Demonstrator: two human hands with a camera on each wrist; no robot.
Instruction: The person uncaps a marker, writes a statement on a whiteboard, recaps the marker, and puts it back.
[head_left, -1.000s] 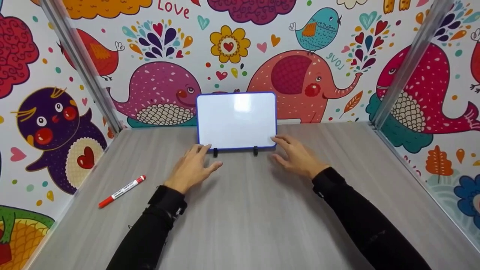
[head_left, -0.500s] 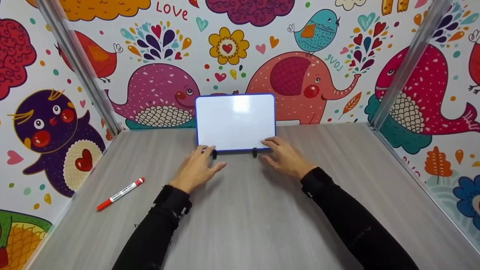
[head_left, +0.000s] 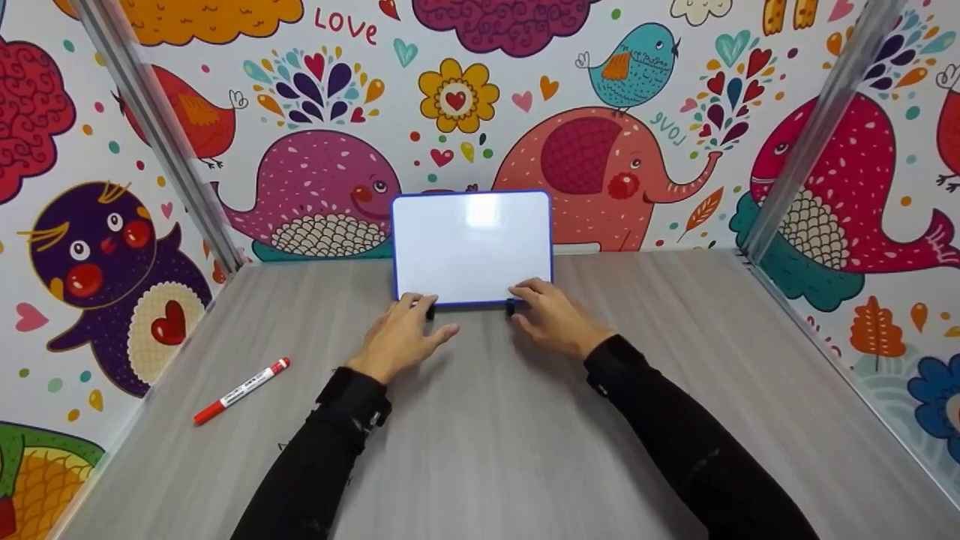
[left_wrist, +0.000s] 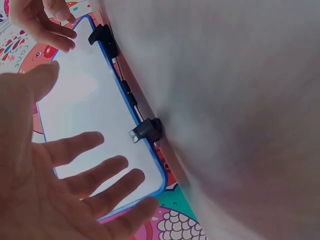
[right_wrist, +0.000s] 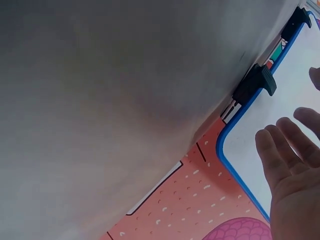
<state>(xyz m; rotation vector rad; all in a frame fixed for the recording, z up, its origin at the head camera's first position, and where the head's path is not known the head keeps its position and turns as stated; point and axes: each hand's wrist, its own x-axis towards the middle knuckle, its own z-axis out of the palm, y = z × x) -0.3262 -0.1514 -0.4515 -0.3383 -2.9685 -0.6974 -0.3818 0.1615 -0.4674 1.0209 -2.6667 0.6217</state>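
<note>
A small blue-framed whiteboard [head_left: 472, 244] stands upright at the back of the table, its bottom edge in two black stand clips [left_wrist: 146, 131]. My left hand [head_left: 401, 336] is spread in front of its lower left corner, fingers relaxed, nothing held. In the left wrist view those fingers [left_wrist: 75, 148] overlap the white surface. On the other side, my right hand [head_left: 559, 319] is in front of the lower right corner, beside the right clip [right_wrist: 254, 85]. The right wrist view shows its fingers [right_wrist: 287, 145] straight and holding nothing.
A red-and-white marker [head_left: 241, 391] lies on the grey table [head_left: 465, 450] at the left. Printed cartoon walls [head_left: 322, 195] close off the back and both sides, with metal posts [head_left: 161, 135] at the corners.
My right hand has moved left, from the board's right edge to the right clip. My left hand has shifted slightly right. The whiteboard and marker stay in place.
</note>
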